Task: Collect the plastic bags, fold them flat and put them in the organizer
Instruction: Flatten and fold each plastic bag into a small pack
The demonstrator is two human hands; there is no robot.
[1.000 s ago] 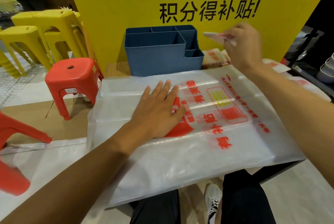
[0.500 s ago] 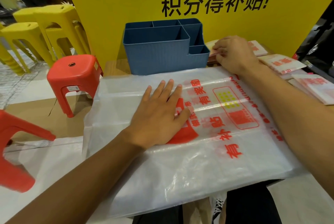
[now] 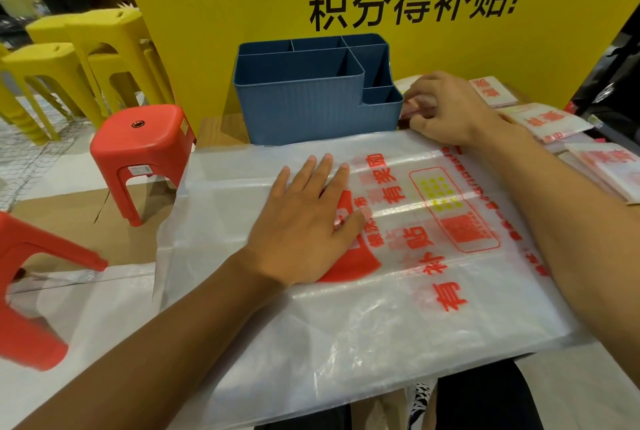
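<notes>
A large translucent plastic bag (image 3: 363, 291), printed in red, lies spread flat before the blue organizer (image 3: 311, 107); the left hand (image 3: 304, 225) presses it with straight fingers; the right hand (image 3: 446, 107) pinches a small folded bag (image 3: 414, 110) beside the organizer.

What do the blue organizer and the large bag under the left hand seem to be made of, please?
Blue organizer: probably moulded plastic, matte, with fine vertical ribbing on its wall. Large bag: thin translucent plastic film, glossy, creased, printed in red.
</notes>
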